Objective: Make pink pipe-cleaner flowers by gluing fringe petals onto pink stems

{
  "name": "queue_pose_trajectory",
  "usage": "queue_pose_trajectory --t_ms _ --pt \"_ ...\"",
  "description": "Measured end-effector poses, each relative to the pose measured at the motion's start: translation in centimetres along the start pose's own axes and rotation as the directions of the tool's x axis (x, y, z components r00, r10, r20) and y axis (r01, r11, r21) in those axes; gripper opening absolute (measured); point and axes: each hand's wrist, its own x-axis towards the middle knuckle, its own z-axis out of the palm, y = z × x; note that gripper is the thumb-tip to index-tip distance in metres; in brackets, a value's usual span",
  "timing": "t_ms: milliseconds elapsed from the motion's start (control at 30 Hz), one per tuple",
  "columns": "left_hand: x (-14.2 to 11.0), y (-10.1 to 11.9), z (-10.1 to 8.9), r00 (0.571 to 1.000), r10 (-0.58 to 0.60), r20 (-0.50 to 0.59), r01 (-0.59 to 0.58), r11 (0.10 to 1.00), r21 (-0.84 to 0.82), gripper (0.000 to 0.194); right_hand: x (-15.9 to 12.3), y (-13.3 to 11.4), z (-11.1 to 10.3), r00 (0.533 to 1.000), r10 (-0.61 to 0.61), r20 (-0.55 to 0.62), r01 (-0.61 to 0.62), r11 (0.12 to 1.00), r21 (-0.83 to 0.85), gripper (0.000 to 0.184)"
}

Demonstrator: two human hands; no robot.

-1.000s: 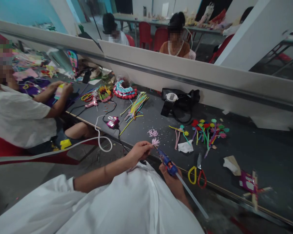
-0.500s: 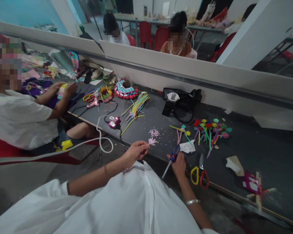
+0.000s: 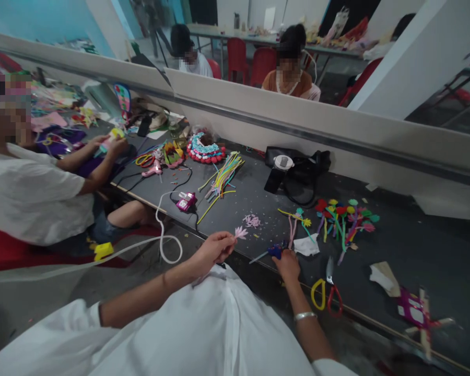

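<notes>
My left hand (image 3: 218, 246) pinches a small pale pink flower (image 3: 241, 233) by its base, just over the table's front edge. Its narrow petals fan out past my fingertips. At the same edge my right hand (image 3: 288, 265) is closed on a blue hot glue gun (image 3: 276, 250), with a pale glue stick (image 3: 258, 257) poking out of its rear to the left. The gun's nozzle is hard to make out. Beyond the flower lies a little heap of cut pink pieces (image 3: 253, 221). Right of my right hand are scissors (image 3: 329, 284) with one yellow and one red handle.
A bundle of coloured fuzzy stems (image 3: 224, 175) lies left of centre, and several finished-looking flowers (image 3: 344, 214) to the right. A white tissue (image 3: 307, 244) rests near my right hand. A black bag (image 3: 313, 169) stands against the low partition (image 3: 258, 102). On the left sits a co-worker (image 3: 35, 193).
My right hand has turned the glue gun from a steep tilt to nearly level, its glue stick now pointing left. The pink flower stays in my left hand. The view has shifted slightly.
</notes>
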Motion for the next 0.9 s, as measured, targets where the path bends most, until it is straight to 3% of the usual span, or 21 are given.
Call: queue_pose_trajectory --t_ms 133,267,500,700,900 --pt "0.3 0.2 -0.6 1.0 -0.02 0.001 0.02 1.0 0.002 0.025 1.4 -1.9 -0.7 0.998 -0.054 -0.018 0.055 0.997 0.05 0.025" --pt "0.4 0.4 -0.7 0.999 -0.032 0.012 0.032 0.999 0.0 0.026 4.7 -5.3 -0.5 0.992 -0.129 0.01 0.126 0.981 0.15 0.022" --pt "0.6 0.9 -0.6 0.998 -0.069 0.012 0.069 0.998 0.011 0.029 9.3 -10.0 1.0 0.994 -0.06 0.094 0.038 0.975 0.219 0.029" --pt "0.7 1.1 -0.8 0.998 -0.069 -0.01 0.069 0.997 0.032 0.027 9.9 -11.0 1.9 0.991 0.006 0.136 -0.045 0.959 0.28 0.031" --pt "0.4 1.2 -0.4 0.998 -0.062 -0.017 0.062 0.998 0.023 0.028 9.9 -9.7 1.7 0.991 0.003 0.132 -0.062 0.891 0.449 0.033"
